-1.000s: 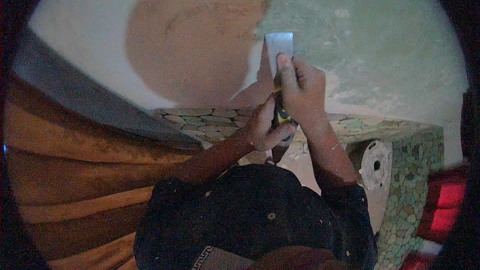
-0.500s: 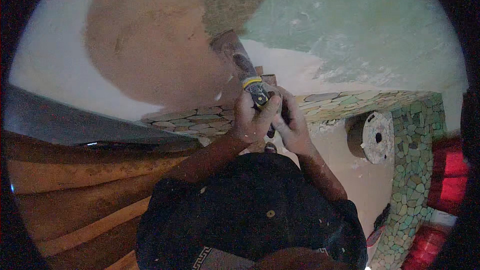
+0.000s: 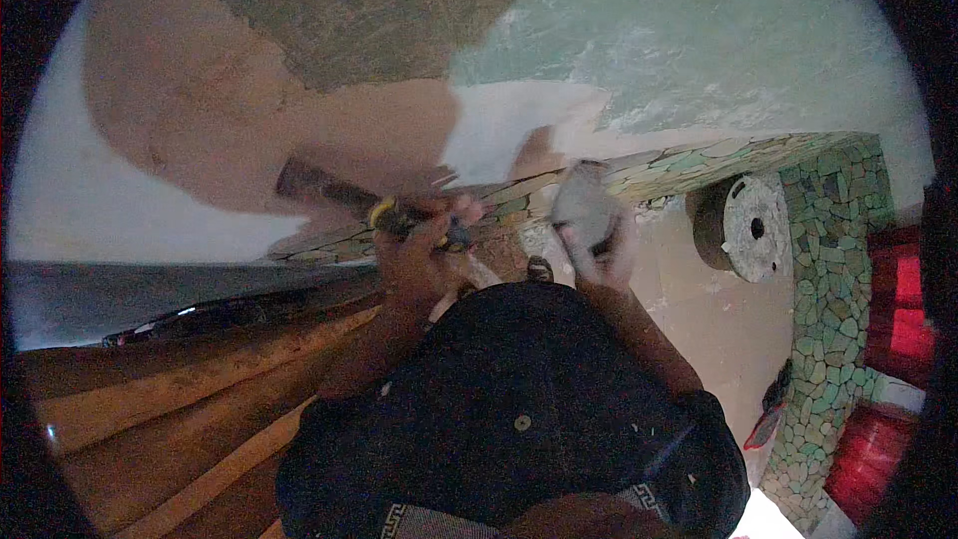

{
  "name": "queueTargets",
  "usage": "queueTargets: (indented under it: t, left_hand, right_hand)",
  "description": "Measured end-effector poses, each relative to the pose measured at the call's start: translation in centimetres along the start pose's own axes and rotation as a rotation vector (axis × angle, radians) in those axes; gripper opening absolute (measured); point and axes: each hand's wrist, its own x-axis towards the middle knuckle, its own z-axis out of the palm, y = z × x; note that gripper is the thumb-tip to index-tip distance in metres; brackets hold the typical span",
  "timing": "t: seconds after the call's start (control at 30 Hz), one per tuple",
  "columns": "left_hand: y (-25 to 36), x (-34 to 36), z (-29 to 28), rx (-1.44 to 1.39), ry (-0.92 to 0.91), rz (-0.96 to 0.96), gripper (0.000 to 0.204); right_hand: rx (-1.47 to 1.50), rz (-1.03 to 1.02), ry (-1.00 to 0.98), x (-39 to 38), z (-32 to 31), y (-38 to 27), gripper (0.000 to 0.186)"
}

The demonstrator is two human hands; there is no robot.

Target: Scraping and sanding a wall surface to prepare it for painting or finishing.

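Note:
My left hand (image 3: 414, 255) is closed around the dark handle of a scraper (image 3: 391, 218) with a yellow collar. The scraper's long, dull blade points left toward the wall, smeared by motion. To the right, and apart from it, my right hand (image 3: 609, 255) grips a flat, pale grey piece (image 3: 587, 205) too blurred to name. Beyond both hands rises a wall with a smooth brown patch (image 3: 239, 90), a rougher dark patch (image 3: 379, 20) and a green area (image 3: 699, 30).
A stone-patterned band (image 3: 689, 165) runs along the wall's foot. On the right stand a dusty white-faced spool (image 3: 755, 230), a stone-patterned strip (image 3: 828, 289) and red objects (image 3: 898, 289). Brown boards or folds (image 3: 180, 379) lie at left. Shoes show below my hands.
My hands, together on the scraper before, have parted. The scraper has swung left in my left hand, while a pale flat piece now shows in my right. The view has shifted along the wall.

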Motion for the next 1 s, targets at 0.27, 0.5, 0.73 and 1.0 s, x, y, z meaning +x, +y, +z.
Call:
queueTargets:
  t: [0.27, 0.5, 0.73, 1.0]
  left_hand:
    - [-12.2, -7.9, -10.8, 0.149, 0.172, -0.374, 0.020]
    - [-15.0, -7.8, -13.7, -0.675, 0.686, -0.686, 0.034]
    - [-14.9, -4.3, -13.7, -0.964, 0.788, -1.078, 0.059]
    - [-16.7, -2.9, -11.5, 0.586, -0.232, -0.702, 0.048]
  right_hand:
    - [-0.453, -0.387, 0.293, 6.9, 0.7, 2.0, 0.053]
    - [-0.295, -0.303, 0.547, 11.1, -2.4, 3.4, 0.056]
    - [-0.105, -0.218, 1.020, 15.9, -10.1, 2.1, 0.058]
    - [-0.231, -0.383, 0.734, 15.7, -5.4, 4.9, 0.080]
